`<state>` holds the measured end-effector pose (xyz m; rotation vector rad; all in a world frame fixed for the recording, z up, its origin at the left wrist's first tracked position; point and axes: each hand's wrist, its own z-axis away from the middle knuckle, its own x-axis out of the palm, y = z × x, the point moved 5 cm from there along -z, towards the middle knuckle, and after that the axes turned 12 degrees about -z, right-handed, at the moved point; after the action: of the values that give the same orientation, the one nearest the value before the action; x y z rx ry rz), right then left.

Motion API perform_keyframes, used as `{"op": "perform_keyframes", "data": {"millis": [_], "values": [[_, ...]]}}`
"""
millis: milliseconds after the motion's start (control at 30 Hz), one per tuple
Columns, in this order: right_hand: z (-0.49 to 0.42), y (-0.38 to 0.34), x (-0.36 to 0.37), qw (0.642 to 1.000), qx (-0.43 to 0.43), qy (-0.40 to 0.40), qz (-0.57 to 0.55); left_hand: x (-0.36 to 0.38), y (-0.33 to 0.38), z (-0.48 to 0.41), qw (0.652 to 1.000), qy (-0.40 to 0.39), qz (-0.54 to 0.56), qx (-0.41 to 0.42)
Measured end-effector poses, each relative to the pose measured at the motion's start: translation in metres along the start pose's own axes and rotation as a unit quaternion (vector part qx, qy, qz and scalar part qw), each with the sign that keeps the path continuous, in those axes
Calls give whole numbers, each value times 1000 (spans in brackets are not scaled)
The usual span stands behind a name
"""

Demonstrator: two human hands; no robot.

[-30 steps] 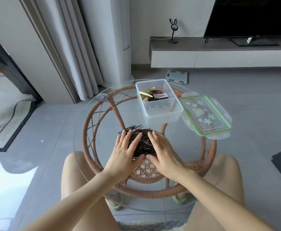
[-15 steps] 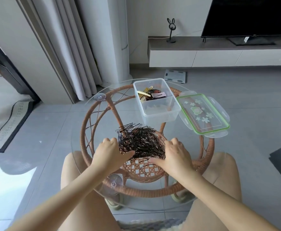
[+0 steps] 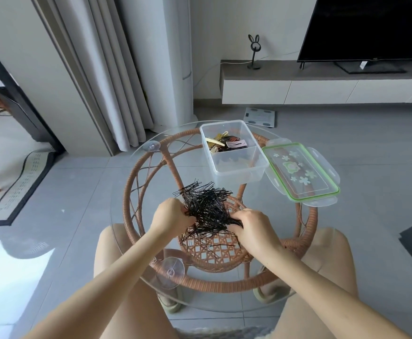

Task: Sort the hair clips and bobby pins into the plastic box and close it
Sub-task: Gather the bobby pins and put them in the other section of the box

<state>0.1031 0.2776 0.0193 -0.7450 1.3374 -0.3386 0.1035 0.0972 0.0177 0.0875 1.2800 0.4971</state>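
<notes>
The bobby pins [image 3: 206, 209] are now one dark, bristling bunch squeezed between the two hands. A second ago both hands lay flat on top of the pile, and half a second ago the fingers had only begun to curl in at its sides. The heap has thus been raked together into a bundle that looks ready to carry, which I judge to be the pick-up stage of the pin half of the sort. The left hand [image 3: 169, 216] grips the bunch from its left side with fingers [image 3: 184, 212] curled into it. The right hand [image 3: 253, 228] grips the other side, fingers likewise curled round the pins. The far ends of the pins fan out beyond the fingertips, away from the person, and whether the bunch is clear of the glass table [image 3: 268, 206] cannot be told. A few stray pins [image 3: 214, 245] lie loose just under and behind the fingers, outside the grip, so they will likely need a second pass. Well beyond the fingertips and a little to the right stands the open plastic box [image 3: 239, 177]. The hair clips [image 3: 224, 144] are in its far compartment and nothing is visible in the near compartment [image 3: 236, 162]. The lid [image 3: 300, 171] lies flat just beside the box on its right, so closing is not yet due.
</notes>
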Motion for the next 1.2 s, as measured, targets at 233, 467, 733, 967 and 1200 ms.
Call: {"op": "perform_keyframes", "data": {"millis": [233,467,733,967,1200], "values": [[1,1,-37,1000,-4,28,2,-25,-7,1,997,26,72,0],[-15,-17,-80,999,-31,36,-1,-58,-4,2,999,35,15,23],[-78,-37,-126,992,-72,60,90,-88,9,4,998,39,-25,51],[-141,-39,-80,970,-85,-80,213,-112,25,4,995,60,-17,75],[-140,-25,-81,980,-85,-31,175,-119,35,0,996,35,13,82]]}}
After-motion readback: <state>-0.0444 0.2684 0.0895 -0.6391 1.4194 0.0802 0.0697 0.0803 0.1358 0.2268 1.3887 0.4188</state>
